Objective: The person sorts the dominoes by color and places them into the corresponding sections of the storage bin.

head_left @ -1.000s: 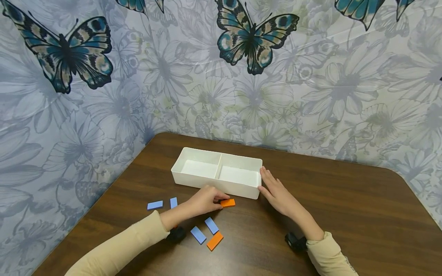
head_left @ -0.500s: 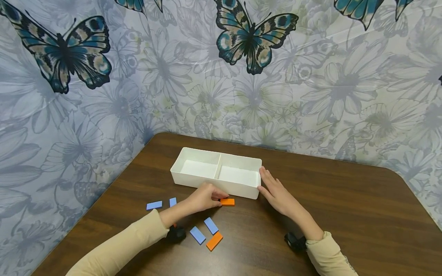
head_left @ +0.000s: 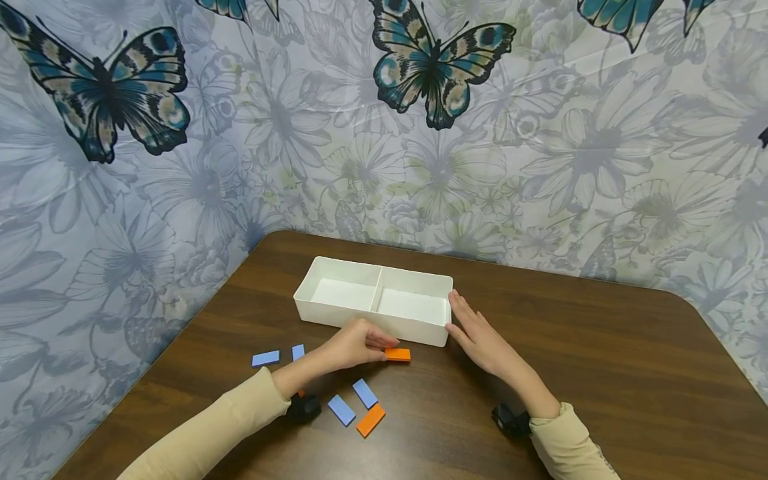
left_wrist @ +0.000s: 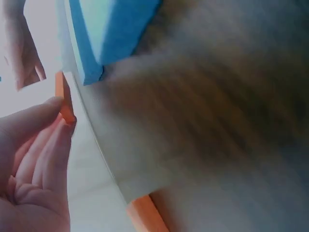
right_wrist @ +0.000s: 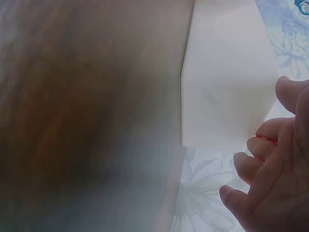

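Thumb and fingertips of the left hand (head_left: 355, 345) pinch one end of an orange block (head_left: 399, 355), just in front of the white two-compartment box (head_left: 336, 317). The left wrist view shows the same orange block (left_wrist: 63, 98) between thumb and fingers, the box wall behind it. At the box's right end the right hand (head_left: 485, 343) lies with fingers extended, fingertips at the end wall. In the right wrist view nothing is held in the right hand (right_wrist: 277, 169). Both compartments of the box look bare.
Nearer the person lie two blue blocks (head_left: 342, 410) and an orange block (head_left: 371, 421). Left of them are more blue blocks (head_left: 265, 359), one partly behind the left forearm. A bit of orange shows by the left wrist. The brown table (head_left: 600, 373) meets a patterned backdrop.
The pinched orange block and left fingers have shifted very slightly to the right along the box front. The right hand stays at the box's end.
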`<state>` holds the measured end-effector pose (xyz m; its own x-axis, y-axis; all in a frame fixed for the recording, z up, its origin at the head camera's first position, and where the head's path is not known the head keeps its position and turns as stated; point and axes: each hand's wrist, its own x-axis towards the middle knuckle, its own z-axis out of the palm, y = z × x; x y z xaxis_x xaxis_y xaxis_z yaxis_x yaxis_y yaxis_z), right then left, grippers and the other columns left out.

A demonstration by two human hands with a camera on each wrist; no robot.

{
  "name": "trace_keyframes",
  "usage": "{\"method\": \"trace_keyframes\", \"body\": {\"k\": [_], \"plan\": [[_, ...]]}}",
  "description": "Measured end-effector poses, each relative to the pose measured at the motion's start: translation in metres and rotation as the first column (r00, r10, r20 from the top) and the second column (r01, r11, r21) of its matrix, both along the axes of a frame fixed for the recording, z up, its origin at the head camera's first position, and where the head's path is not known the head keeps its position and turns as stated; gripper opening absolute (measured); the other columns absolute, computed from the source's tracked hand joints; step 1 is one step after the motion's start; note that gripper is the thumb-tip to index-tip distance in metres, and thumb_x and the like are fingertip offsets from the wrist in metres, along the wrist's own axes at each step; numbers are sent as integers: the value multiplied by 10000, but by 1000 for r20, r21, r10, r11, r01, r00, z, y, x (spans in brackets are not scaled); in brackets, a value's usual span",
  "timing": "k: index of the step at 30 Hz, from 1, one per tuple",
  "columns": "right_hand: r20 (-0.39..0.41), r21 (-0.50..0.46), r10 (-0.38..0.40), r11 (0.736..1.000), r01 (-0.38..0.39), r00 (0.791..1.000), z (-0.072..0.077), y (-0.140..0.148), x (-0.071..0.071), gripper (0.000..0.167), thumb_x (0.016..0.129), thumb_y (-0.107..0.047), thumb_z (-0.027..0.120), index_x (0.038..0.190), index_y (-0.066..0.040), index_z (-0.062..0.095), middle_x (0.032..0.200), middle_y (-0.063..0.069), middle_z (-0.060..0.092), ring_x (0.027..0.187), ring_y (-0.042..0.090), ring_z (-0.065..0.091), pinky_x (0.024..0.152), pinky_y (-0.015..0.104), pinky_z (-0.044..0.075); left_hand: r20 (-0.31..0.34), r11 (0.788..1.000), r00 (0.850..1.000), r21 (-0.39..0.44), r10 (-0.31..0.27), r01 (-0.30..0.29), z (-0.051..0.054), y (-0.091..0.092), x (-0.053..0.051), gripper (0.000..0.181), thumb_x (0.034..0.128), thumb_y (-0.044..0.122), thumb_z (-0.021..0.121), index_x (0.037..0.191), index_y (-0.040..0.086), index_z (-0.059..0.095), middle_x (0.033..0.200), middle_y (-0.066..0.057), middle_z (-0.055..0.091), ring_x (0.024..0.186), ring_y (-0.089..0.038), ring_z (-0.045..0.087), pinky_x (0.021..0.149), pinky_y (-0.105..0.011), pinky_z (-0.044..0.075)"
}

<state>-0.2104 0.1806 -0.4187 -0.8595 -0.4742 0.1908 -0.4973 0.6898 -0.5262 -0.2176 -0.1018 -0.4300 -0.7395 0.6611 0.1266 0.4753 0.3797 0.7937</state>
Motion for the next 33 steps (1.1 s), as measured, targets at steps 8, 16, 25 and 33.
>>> {"method": "trace_keyframes", "body": {"k": [8, 16, 25, 33], "plan": [[37, -40, -11, 999, 12, 999, 3, 1, 2, 654, 1002, -354, 424, 1481, -1, 153, 1523, 153, 123, 1361, 344, 175, 1054, 573, 178, 93, 990, 995, 138, -48, 35, 16, 8, 1, 297, 796, -70, 699, 1091, -67, 666, 1060, -125, 665, 957, -140, 638, 764, -241, 523], [42, -58, -35, 998, 37, 999, 3, 2, 2, 645, 994, -313, 466, 1481, -8, 172, 1516, 160, 158, 1359, 317, 198, 1061, 507, 226, -21, 979, 999, 199, 38, -33, 45, 28, -28, 292, 808, -41, 699, 1099, -38, 675, 1045, -123, 671, 939, -165, 649, 743, -246, 532], [72, -79, -21, 997, 26, 997, 0, -2, 3, 650, 999, -351, 438, 1491, -38, 152, 1520, 148, 145, 1361, 302, 188, 1063, 508, 221, -35, 990, 997, 121, 71, -66, 36, 53, -68, 299, 819, -38, 691, 1116, -26, 668, 1069, -107, 665, 960, -152, 640, 764, -224, 520], [79, -83, -24, 996, 31, 997, 0, -1, 3, 651, 996, -379, 429, 1494, -56, 161, 1524, 106, 133, 1355, 299, 208, 1058, 509, 234, -31, 997, 997, 47, 64, -62, 31, 68, -91, 292, 806, -33, 706, 1096, -30, 676, 1064, -117, 665, 947, -174, 647, 750, -206, 519]]}}
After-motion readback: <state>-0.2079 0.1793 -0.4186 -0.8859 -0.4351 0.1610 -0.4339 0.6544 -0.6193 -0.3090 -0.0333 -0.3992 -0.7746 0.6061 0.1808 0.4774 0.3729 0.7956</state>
